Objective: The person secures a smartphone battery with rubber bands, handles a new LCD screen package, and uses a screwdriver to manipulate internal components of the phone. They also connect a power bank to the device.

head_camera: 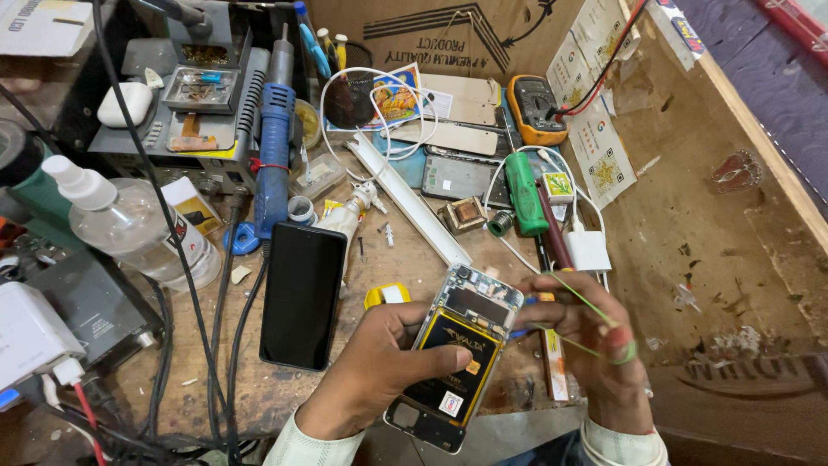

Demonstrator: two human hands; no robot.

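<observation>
- Left hand [379, 367] clamps the opened, backless smartphone with black-and-yellow battery [457, 354], bottom centre: light, stiff, fragile; best gripped by its edges.
- Right hand [595, 345] pinches a thin green elastic band [580, 298], stretchy.

In my left grip [379, 362] the opened phone [455, 358] shows a glossy black battery. The black phone [302, 293] beside it has smooth, shiny glass. The wooden counter [405, 259] looks rough, scuffed and matt.

A worn wooden workbench [405, 259] carries a black phone [302, 293], clear bottle [129, 226] and green screwdriver [523, 194].
</observation>
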